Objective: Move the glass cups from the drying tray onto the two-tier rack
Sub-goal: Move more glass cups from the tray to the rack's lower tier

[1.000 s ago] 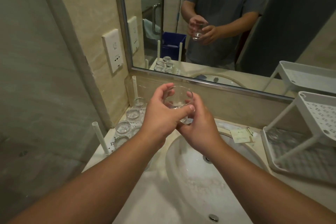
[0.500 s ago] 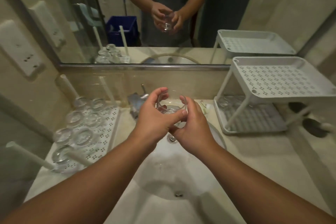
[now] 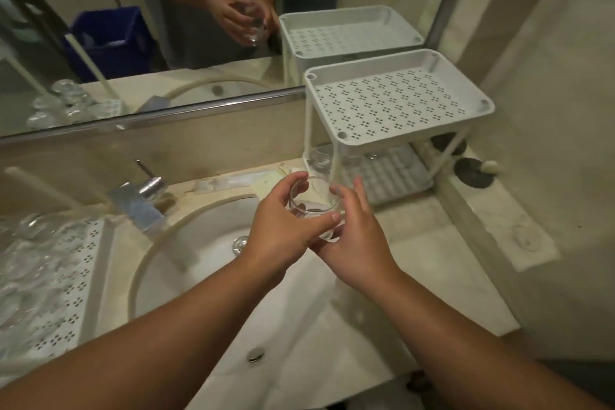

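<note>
A clear glass cup is held upright between both hands above the sink's right rim. My left hand wraps its near and left side, and my right hand cups its right side and base. The white two-tier rack stands to the right against the mirror; its perforated top shelf is bare. On its lower tier a glass shows at the back left. The white drying tray at the far left holds several blurred glass cups.
A white sink basin lies under my arms, with a chrome faucet behind it. The mirror runs along the back wall. A stone ledge on the right carries dark round items. The counter's front edge is near.
The view has swung right, from the tray side to the rack. Both hands have carried the cup rightward over the sink toward the rack, keeping the same hold.
</note>
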Available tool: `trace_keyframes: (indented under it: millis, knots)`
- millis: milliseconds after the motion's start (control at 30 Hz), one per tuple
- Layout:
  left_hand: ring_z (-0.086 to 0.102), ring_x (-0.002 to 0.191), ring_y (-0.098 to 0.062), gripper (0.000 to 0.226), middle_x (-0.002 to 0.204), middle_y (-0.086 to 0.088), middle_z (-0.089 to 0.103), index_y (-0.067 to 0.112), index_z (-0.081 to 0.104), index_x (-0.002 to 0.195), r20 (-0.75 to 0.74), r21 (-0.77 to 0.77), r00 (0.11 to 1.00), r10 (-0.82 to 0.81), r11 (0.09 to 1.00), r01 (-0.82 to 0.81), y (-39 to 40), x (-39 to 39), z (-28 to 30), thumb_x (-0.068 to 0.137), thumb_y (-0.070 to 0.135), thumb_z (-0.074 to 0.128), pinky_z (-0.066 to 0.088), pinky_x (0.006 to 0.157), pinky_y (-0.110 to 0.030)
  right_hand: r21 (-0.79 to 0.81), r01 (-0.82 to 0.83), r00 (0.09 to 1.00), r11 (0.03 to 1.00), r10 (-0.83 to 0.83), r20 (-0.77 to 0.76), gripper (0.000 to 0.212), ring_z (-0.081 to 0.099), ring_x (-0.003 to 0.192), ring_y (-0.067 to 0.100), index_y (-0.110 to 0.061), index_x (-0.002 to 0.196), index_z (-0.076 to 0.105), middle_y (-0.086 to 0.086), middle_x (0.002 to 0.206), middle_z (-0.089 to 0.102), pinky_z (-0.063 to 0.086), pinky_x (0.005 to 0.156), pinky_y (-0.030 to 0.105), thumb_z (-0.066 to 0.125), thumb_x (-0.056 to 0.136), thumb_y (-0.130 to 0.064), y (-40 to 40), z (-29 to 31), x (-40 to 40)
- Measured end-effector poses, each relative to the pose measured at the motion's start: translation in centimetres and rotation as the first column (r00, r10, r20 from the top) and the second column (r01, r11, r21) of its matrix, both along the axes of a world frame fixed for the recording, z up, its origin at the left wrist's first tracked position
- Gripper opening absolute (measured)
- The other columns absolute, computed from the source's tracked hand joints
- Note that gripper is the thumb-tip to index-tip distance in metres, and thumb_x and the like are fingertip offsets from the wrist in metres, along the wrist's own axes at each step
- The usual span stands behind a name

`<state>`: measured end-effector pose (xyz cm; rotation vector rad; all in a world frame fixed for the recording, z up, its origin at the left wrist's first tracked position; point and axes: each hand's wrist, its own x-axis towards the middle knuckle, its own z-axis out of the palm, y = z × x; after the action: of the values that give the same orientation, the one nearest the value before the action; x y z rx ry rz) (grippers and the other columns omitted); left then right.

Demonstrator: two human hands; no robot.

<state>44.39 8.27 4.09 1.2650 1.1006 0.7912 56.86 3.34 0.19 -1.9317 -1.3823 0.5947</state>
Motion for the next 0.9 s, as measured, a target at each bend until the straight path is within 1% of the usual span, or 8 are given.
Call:
trace_keyframes:
  millis: [100,233,333,467,600,733,800,900]
  knots:
    - [0.058,0.121,-0.009,0.078,0.128,0.017,0.060,0.043,0.055,0.124,-0.016,-0.018,0.999,-0.046,0.999,0.046,-0.3,2.7,-0.9,0.055,0.030,0.087,0.052,0.101,-0.038,-0.028,0.037,0.999,0.999,-0.037,-0.006,0.083,0.067,0.095,0.018,-0.044,0.131,0.032,-0.011,0.160,0.002,0.055,0.080,0.035,0.079,0.062,-0.053,-0.9,-0.9,2.5]
    - [0.064,0.109,-0.004,0.082,0.132,0.015,0.058,0.039,0.053,0.133,-0.019,-0.034,0.994,-0.112,0.993,0.111,-0.4,6.0,-2.0,0.059,0.025,0.087,0.056,0.086,-0.026,-0.011,0.064,0.995,0.998,-0.065,-0.077,0.088,0.063,0.093,0.013,-0.037,0.137,0.032,-0.013,0.137,0.037,0.055,0.081,0.036,0.077,0.063,-0.052,-1.7,-1.9,5.4]
    - [0.062,0.115,-0.007,0.079,0.133,0.013,0.058,0.046,0.053,0.125,-0.047,-0.035,0.989,-0.143,0.989,0.142,-0.5,8.3,-2.6,0.055,0.031,0.087,0.055,0.094,-0.034,-0.029,0.087,0.994,0.996,-0.089,-0.069,0.090,0.060,0.100,0.009,-0.034,0.140,0.031,-0.011,0.133,0.040,0.053,0.082,0.029,0.077,0.064,-0.050,-2.0,-2.4,7.5]
    - [0.056,0.125,-0.011,0.082,0.132,0.009,0.056,0.054,0.053,0.117,-0.084,-0.038,0.983,-0.165,0.986,0.163,-0.2,11.0,-3.2,0.042,0.048,0.087,0.051,0.102,-0.041,-0.009,0.123,0.987,0.992,-0.124,-0.100,0.089,0.053,0.110,0.006,-0.029,0.140,0.033,-0.009,0.129,0.046,0.040,0.078,0.010,0.081,0.066,-0.041,-1.8,-3.2,9.9]
    - [0.058,0.117,-0.009,0.087,0.116,0.018,0.056,0.049,0.055,0.127,-0.152,0.017,0.974,-0.170,0.985,0.174,0.6,13.2,-4.3,0.045,0.055,0.083,0.054,0.097,-0.037,0.003,0.164,0.977,0.987,-0.162,-0.140,0.089,0.053,0.113,0.009,-0.030,0.142,0.032,-0.006,0.128,0.050,0.038,0.081,0.011,0.082,0.069,-0.034,-0.9,-4.3,11.7]
    - [0.058,0.111,-0.007,0.101,0.118,0.014,0.057,0.041,0.051,0.138,-0.221,0.051,0.962,-0.163,0.983,0.179,1.9,14.8,-5.5,0.044,0.062,0.080,0.053,0.091,-0.029,-0.018,0.197,0.965,0.980,-0.197,-0.175,0.088,0.055,0.112,0.008,-0.035,0.140,0.034,-0.007,0.129,0.053,0.035,0.076,0.004,0.083,0.067,-0.032,0.5,-5.7,13.2]
    - [0.058,0.108,-0.004,0.099,0.122,0.012,0.058,0.040,0.047,0.142,-0.255,0.075,0.953,-0.164,0.979,0.189,2.7,15.3,-6.4,0.051,0.055,0.084,0.053,0.089,-0.027,-0.013,0.202,0.963,0.979,-0.201,-0.178,0.088,0.055,0.113,0.009,-0.037,0.138,0.035,-0.006,0.130,0.053,0.035,0.076,0.001,0.084,0.065,-0.029,1.5,-6.5,14.0]
    - [0.061,0.106,-0.004,0.098,0.117,0.020,0.057,0.033,0.037,0.150,-0.287,0.100,0.948,-0.138,0.980,0.173,3.9,16.5,-7.9,0.067,0.033,0.089,0.054,0.093,-0.029,-0.011,0.202,0.961,0.979,-0.200,-0.189,0.085,0.056,0.115,0.015,-0.036,0.138,0.035,-0.001,0.132,0.053,0.049,0.086,0.020,0.080,0.067,-0.024,3.3,-7.6,15.3]
